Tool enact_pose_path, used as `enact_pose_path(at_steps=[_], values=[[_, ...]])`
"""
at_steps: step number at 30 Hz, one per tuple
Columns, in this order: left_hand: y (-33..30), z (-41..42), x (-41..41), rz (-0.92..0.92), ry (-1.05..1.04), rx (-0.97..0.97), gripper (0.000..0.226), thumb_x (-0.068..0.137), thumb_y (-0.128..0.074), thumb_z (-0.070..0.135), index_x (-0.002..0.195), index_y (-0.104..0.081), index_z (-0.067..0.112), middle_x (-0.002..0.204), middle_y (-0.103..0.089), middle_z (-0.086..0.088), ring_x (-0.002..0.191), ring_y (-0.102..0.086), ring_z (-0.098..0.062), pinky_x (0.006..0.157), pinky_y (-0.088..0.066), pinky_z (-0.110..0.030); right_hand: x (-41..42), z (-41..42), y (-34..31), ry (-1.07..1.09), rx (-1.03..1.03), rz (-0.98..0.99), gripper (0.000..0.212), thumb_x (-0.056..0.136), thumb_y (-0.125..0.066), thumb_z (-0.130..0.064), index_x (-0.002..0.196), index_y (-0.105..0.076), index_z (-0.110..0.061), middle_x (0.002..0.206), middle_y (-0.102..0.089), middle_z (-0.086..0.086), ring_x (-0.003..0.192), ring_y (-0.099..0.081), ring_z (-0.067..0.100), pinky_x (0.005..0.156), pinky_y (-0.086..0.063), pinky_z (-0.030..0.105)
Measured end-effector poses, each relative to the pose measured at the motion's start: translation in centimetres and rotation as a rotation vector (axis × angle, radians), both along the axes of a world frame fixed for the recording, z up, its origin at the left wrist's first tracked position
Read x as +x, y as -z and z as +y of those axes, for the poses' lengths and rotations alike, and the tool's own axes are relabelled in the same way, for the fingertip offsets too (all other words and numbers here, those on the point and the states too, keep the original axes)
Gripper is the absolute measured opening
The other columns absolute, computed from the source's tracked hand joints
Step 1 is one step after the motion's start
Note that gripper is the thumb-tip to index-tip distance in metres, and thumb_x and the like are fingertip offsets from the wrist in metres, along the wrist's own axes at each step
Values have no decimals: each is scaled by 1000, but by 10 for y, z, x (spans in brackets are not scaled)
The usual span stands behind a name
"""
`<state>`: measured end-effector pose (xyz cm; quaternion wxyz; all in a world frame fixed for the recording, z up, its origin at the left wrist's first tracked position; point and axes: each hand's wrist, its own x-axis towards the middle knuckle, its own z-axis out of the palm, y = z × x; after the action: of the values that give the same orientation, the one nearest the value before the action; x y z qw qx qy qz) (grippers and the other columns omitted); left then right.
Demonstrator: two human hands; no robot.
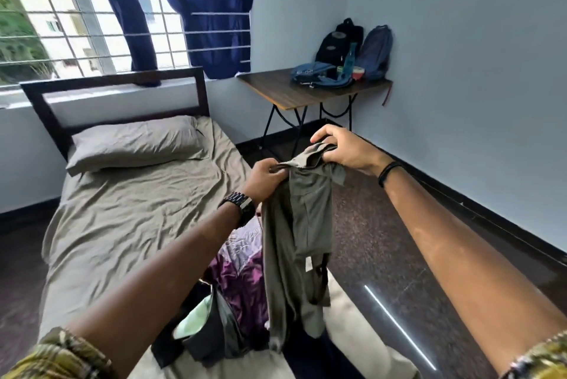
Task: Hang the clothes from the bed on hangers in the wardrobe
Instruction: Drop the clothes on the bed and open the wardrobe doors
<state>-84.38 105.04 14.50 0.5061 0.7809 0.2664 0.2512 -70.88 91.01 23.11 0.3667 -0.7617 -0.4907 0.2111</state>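
Nearest, at the foot of the bed (129,203), a heap of clothes (236,292) lies crumpled: a shiny purple patterned fabric, a pale green piece and dark cloth, soft and folded over one another. Above the heap both hands hold up an olive-grey shirt (296,225), thin and limp, hanging in long vertical folds. The left hand (264,177), a dark link watch on its wrist, pinches the collar edge between thumb and curled fingers; the right hand (340,145), a black band on its wrist, grips the bunched collar with fingers curled over it. The bed's grey-brown sheet is wrinkled, with a matching pillow (135,144) against a dark wooden headboard (113,79). Farther off, a wood-topped folding table (294,92) on black metal legs carries backpacks (356,44) and a bottle, beside pale blue walls, navy curtains (202,7) and a barred window (61,13). The floor is dark and speckled.
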Motion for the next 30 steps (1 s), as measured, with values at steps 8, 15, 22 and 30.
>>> enact_pose_path(at_steps=[8,15,22,30], values=[[-40,29,-19,-91,-299,237,29,89,-57,15,65,-41,20,63,-46,2,67,-41,-19,61,-25,-30,7,2,-23,205,56,-154,25,91,-42,-1,94,-66,-9,88,-61,4,74,-60,15,52,-55,25],[-30,21,-39,5,-43,355,37,84,-68,40,66,-42,21,58,-42,6,56,-37,-11,57,-31,-30,-6,19,-35,170,255,322,35,95,-33,-3,82,-65,-11,79,-61,10,71,-56,20,63,-47,33],[-45,2,-31,73,148,181,15,85,-69,15,82,-55,11,71,-50,0,62,-46,-9,57,-38,-20,-48,36,-23,-34,151,-15,27,90,-45,-1,95,-68,-13,92,-67,8,81,-60,13,64,-52,29],[-42,18,-52,-97,-110,-84,11,88,-57,13,77,-61,15,81,-57,-9,79,-53,-21,69,-40,-32,-48,17,26,33,-264,324,20,97,-55,-26,114,-50,-18,76,-60,8,52,-47,11,51,-46,22]])
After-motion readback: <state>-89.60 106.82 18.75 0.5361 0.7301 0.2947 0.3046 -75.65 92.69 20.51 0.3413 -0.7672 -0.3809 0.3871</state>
